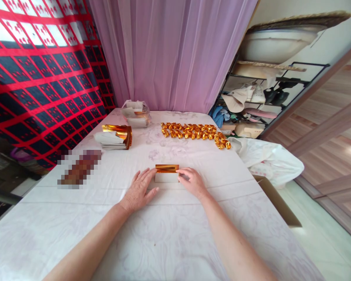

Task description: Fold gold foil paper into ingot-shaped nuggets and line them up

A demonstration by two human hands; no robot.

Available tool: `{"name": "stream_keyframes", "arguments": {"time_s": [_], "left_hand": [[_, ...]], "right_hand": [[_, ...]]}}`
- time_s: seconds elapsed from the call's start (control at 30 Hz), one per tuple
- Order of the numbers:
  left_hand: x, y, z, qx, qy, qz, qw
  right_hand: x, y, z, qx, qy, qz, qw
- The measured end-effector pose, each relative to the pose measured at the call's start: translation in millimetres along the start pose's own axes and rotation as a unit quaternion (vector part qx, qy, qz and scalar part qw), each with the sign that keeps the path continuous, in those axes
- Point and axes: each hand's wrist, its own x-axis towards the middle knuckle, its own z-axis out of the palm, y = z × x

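Observation:
A sheet of gold foil paper (pixel 167 178) lies in front of me, with its white side showing along the near part and a gold strip folded along the far edge. My left hand (pixel 140 190) rests open at the sheet's left side, fingers stretched out, with a fingertip at its far left corner. On the other side, my right hand (pixel 192 181) is closed in a pinch on the sheet's right end. Beyond, to the right, folded gold foil pieces (pixel 193 131) stand in rows. A stack of foil sheets (pixel 114 140) sits at the back left.
A clear plastic bag (pixel 137 114) with more paper lies near the purple curtain (pixel 172 54). A blurred-out item (pixel 79 168) is at the table's left edge. On the right are a white plastic bag (pixel 270 158), a cardboard box (pixel 277 203) and a loaded shelf rack (pixel 260 80).

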Motion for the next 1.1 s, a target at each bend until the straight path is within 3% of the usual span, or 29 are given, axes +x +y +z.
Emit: {"name": "stream_keyframes", "arguments": {"time_s": [0.3,0.73,0.87,1.1], "left_hand": [[19.8,-4.2,-5.9,-0.009,-0.052,-0.016,0.999],[26.7,-8.4,-14.4,-0.066,-0.072,-0.033,0.995],[26.8,-9.0,-16.7,-0.078,-0.078,-0.035,0.993],[26.8,-9.8,-12.5,-0.073,-0.058,-0.041,0.995]], "right_hand": [[-5.5,0.5,1.8,0.002,0.035,-0.044,0.998],[-15.4,-6.2,-3.5,0.066,0.066,-0.065,0.994],[-17.1,-14.4,-10.9,0.073,0.038,-0.056,0.995],[-15.7,-26.7,-25.4,0.078,-0.094,-0.066,0.99]]}}
